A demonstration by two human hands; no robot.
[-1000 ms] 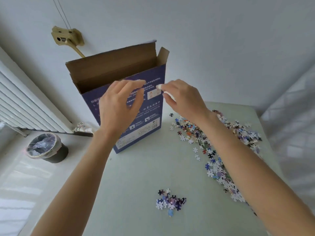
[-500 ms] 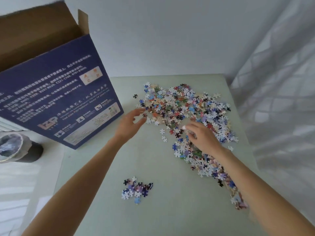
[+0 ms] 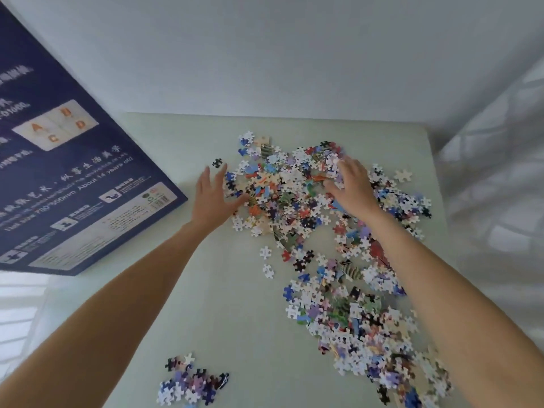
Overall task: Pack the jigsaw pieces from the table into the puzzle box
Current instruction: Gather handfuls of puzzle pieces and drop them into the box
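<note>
Head view: both hands have dropped from the box (image 3: 73, 178) mouth to the far heap of pieces (image 3: 288, 189) right of the box, left hand (image 3: 210, 198) and right hand (image 3: 351, 187) spread flat, holding nothing, likely starting another scoop.

A: Where's open table (image 3: 223, 290)?
B: Bare strip down the middle, between puzzle box (image 3: 73, 184) on the left and jigsaw pieces (image 3: 338, 260) on the right.
A: Nearer?
B: A small cluster (image 3: 191, 384) sits there
</note>
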